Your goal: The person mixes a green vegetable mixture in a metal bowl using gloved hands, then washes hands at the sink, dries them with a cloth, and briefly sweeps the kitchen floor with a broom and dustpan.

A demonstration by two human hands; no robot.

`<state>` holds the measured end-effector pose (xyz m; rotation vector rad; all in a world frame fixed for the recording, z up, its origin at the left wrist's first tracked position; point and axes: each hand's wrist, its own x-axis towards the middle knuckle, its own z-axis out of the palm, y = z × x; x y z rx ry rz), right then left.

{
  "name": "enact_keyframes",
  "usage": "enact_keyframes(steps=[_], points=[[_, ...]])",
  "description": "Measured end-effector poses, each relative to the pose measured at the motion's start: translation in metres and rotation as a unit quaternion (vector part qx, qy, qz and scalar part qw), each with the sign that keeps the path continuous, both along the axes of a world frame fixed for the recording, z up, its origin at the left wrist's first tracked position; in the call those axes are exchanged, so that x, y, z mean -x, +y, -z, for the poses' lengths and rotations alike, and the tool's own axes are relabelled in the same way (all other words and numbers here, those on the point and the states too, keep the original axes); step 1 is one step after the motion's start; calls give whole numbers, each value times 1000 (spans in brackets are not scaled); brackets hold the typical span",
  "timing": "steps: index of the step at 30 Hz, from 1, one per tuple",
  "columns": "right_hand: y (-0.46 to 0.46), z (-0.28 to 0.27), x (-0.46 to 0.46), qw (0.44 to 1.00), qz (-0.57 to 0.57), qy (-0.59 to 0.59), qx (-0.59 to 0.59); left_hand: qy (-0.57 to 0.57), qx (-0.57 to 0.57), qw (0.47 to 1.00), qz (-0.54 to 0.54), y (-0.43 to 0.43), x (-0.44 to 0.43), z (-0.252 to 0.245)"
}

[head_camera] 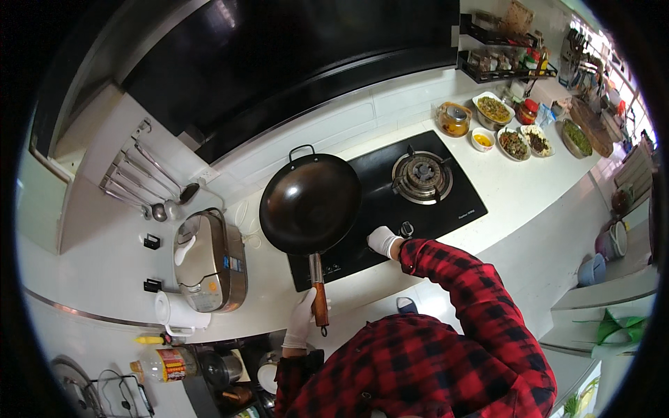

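Note:
A dark wok (311,204) stands over the left part of a black glass gas hob (366,209), its wooden handle (320,308) pointing towards me. My left hand (302,318), in a white glove, is at that handle, with the thumb along its left side; the fingers are mostly hidden. Also gloved in white, my right hand (382,241) is at the hob's front, over the place left of the visible control knob (406,229). Whatever lies under its fingers is hidden. The right burner (422,175) has no pan on it.
Bowls of food, a small bowl of yellow liquid (483,139) and a glass teapot (453,119) stand right of the hob. On the left are a rice cooker (211,266), a white pitcher (180,313) and an oil bottle (164,364). Ladles (151,172) hang on the wall.

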<state>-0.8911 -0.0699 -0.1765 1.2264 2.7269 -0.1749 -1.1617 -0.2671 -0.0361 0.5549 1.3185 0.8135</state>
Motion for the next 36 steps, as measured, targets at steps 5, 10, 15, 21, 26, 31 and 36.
enact_keyframes(steps=[5,10,15,21,26,31,36], points=[[-2,-7,3,1000,4,-3,-13,79,-18,996,28,3,-3,-4],[-6,-25,6,999,-2,-46,26,100,-37,994,25,1,-7,-14],[-7,-32,6,998,-3,-60,32,96,-20,995,21,1,-9,-13],[-4,-20,10,998,0,-54,22,95,-23,995,-2,0,-10,-10],[-1,-13,11,998,-15,-63,16,98,-19,995,6,-3,-12,-14],[-6,-20,9,998,-4,-56,12,108,-26,994,12,-7,-13,-16],[-8,-27,8,998,-7,-53,23,101,-21,995,8,-9,-15,-19]])
